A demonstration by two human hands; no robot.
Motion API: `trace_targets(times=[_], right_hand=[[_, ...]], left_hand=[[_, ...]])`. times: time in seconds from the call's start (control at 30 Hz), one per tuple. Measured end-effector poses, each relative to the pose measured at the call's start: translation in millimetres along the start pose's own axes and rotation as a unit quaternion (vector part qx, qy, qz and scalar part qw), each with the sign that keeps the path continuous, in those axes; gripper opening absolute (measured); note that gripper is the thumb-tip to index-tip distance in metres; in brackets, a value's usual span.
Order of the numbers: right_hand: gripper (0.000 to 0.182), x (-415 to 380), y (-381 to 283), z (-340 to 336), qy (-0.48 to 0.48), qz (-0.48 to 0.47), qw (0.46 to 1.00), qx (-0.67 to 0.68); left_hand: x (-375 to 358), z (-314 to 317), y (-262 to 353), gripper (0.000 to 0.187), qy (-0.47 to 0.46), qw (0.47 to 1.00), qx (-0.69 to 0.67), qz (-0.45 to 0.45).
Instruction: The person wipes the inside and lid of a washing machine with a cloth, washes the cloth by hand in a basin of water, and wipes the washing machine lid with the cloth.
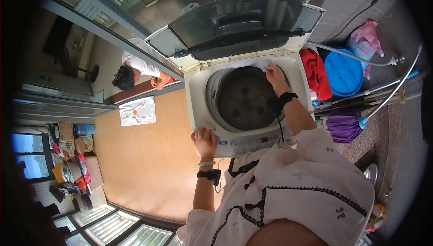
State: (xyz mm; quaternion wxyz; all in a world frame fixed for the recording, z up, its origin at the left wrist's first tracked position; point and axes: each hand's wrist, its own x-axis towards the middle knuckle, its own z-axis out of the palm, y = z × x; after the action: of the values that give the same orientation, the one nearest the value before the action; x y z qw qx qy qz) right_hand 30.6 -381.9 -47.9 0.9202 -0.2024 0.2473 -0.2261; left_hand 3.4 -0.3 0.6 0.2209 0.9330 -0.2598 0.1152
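A white top-loading washing machine point(196, 93) stands in front of me with its dark see-through lid point(239, 23) raised. Its grey drum point(246, 96) looks bare inside. My right hand point(275, 78) is closed on a white cloth point(264, 65) and presses it against the back right of the tub rim. With its fingers curled, my left hand point(204, 141) grips the machine's front left corner, beside the control panel point(252, 143). A dark band with a cable sits on each wrist.
Right of the machine are a red cloth point(314, 75), a blue basket point(343, 72), a purple mop head point(343, 125) and hoses. Another person point(137, 68) bends low beyond the door frame, near a white mat point(137, 111). Boxes and bags point(74, 156) line the left wall.
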Motion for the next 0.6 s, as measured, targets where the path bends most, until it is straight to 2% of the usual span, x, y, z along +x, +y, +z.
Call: trace_targets(times=[0.1,0.17,0.3,0.33,0.37,0.4,0.43,0.53,0.6], right_hand=[[0.005,20,9,12,-0.042,0.003,0.999,-0.006],[0.007,66,39,-7,0.119,0.052,0.991,0.029],[0.012,52,61,19,0.146,0.041,0.987,0.055],[0.006,35,58,28,0.072,-0.046,0.975,-0.204],[0.006,19,56,38,-0.008,-0.128,0.886,-0.446],[0.012,11,57,47,-0.088,-0.201,0.726,-0.652],[0.01,9,68,49,-0.1,-0.215,0.708,-0.665],[0.004,26,116,55,-0.068,-0.056,0.883,-0.461],[0.005,47,142,54,-0.051,0.059,0.948,-0.31]], left_hand=[[-1,1,1,0.011,-0.001,1.0,-0.003,-0.012],[2,-1,3,0.01,-0.01,1.0,0.004,-0.011],[1,0,2,0.01,-0.015,1.0,0.008,-0.021],[1,-1,3,0.01,-0.011,1.0,0.004,-0.017],[1,-1,3,0.01,-0.006,1.0,0.001,-0.013],[1,-1,3,0.01,-0.006,1.0,0.001,-0.012],[0,-1,3,0.01,-0.01,1.0,0.001,-0.013],[0,0,3,0.01,-0.012,1.0,0.006,-0.014],[2,0,2,0.01,-0.012,1.0,0.007,-0.006]])
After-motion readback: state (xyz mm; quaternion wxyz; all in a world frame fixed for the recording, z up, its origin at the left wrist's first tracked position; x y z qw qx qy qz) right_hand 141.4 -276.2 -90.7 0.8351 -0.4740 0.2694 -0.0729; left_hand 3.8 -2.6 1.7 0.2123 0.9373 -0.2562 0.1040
